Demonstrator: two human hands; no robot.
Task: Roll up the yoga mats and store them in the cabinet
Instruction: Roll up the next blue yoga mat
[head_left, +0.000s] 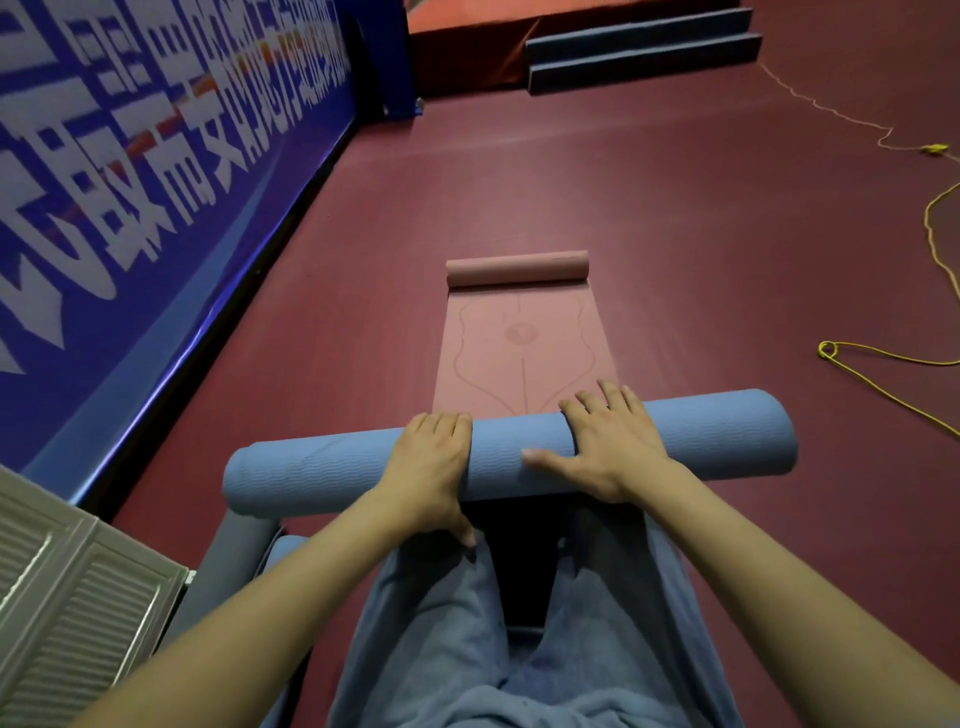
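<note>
a sports hall: dark red sport flooring (675, 208), blue wall banner (130, 182), yoga mats (514, 343), padded steps (644, 49)

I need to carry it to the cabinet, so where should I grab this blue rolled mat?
Probably grip the blue rolled mat round its middle from above, where the left hand and right hand rest; it's a long roll, so end grips would likely tip it.

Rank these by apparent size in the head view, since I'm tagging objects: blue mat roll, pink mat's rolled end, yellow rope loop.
1. blue mat roll, though nearest the camera
2. pink mat's rolled end
3. yellow rope loop
</note>
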